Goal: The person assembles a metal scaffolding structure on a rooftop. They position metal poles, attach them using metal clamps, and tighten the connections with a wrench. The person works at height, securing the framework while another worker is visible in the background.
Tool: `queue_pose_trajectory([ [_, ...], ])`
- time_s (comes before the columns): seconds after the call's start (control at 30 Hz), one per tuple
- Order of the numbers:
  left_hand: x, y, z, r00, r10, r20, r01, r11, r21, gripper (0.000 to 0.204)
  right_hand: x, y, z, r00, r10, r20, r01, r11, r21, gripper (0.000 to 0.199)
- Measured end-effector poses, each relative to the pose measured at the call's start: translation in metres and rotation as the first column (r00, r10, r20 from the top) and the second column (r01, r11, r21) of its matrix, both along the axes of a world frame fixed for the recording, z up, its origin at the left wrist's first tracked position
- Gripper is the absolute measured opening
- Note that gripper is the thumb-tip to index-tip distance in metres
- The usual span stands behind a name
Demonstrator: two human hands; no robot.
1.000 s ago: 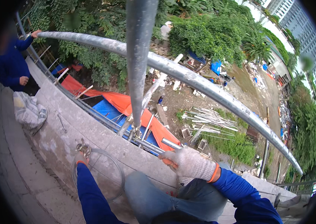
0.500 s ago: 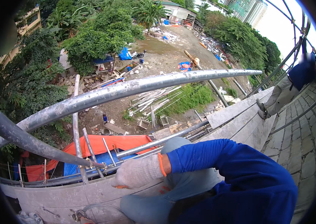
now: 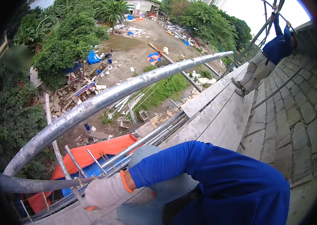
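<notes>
Resting on the concrete ledge (image 3: 207, 123) by a scaffold pipe (image 3: 102, 101), gloved right hand (image 3: 104, 192), grip unclear.

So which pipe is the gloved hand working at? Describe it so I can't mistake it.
Start from the long galvanised rail pipe arching across the view above the concrete ledge. Follow it down to its left end, where a darker horizontal pipe runs toward the gloved hand. Unlike the shiny rail, it is dull grey and has wire tied around it.

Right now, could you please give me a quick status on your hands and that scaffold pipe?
Right hand gloved, resting on the concrete ledge. Left hand not in view. Grey scaffold pipe runs just beyond the ledge, untouched. A co-worker stands further along.
</notes>
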State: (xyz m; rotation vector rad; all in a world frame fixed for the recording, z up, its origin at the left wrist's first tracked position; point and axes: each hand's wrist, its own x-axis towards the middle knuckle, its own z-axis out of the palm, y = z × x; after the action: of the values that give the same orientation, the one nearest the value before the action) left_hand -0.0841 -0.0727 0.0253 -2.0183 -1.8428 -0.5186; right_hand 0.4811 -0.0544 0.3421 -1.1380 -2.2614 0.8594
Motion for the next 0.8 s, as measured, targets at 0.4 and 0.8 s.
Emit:
queue_pose_trajectory([
  [0.4, 0.096, -0.119, 0.031, 0.926, -0.037, 0.376, 0.122, 0.971, -0.204, 0.034, 0.028, -0.007, 0.062, 0.168, -0.706, -0.688, -0.334, 0.616, -0.714, 0.019],
  [0.8, 0.032, -0.149, 0.078, -0.715, 0.065, 0.696, -0.191, 0.940, -0.284, 0.076, 0.046, -0.164, 0.004, 0.617, -0.600, -0.510, -0.321, 0.400, -0.858, 0.034],
])
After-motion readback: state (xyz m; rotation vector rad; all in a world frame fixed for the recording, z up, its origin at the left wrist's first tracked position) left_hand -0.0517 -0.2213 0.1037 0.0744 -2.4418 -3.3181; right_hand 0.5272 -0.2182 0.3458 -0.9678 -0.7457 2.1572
